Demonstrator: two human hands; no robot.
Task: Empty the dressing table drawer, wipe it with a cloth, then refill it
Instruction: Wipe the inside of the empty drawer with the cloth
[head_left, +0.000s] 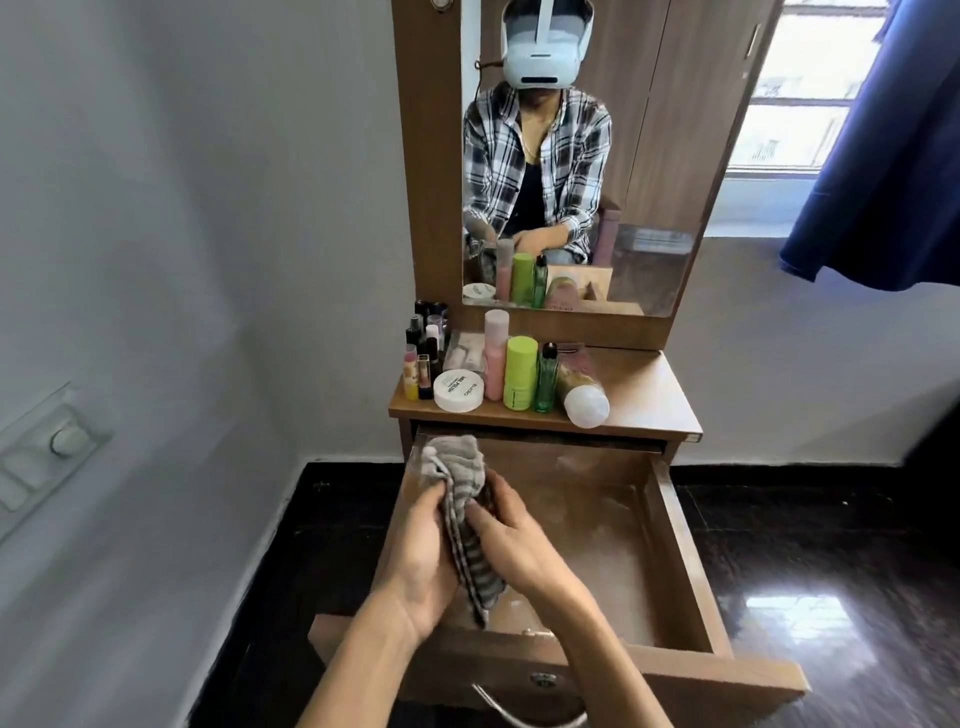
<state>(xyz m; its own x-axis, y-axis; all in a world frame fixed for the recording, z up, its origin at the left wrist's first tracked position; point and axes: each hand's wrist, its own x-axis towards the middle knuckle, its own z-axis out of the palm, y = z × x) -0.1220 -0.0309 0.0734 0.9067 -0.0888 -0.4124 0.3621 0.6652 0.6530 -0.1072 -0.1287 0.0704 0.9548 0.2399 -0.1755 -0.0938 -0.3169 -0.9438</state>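
- The dressing table (644, 395) stood against the pale wall, its brown top carrying the toiletries on the left half and bare wood on the right.
- The mirror (649, 171) rose above it and reflected a seated person in a checked shirt.
- The drawer (680, 551) was pulled fully out toward the camera, and its dusty wooden floor showed no items on the part in view.
- A blue curtain (883, 156) hung at the window on the right.
- The cloth (460, 499), grey with stripes, was held bunched over the drawer's left side between both hands, its upper end puffed out above the fingers and its lower end hanging toward the drawer front.
- The left hand (423, 566) cupped the cloth from the left, fingers curled round it.
- The right hand (511, 535) gripped it from the right, fingers curled and close together against the fabric.
- A lime-green bottle (520, 371) stood beside a pink bottle (495, 353).
- A round white jar (458, 389) sat at the table's front edge.
- Small lipsticks and vials (423, 353) clustered at the far left.
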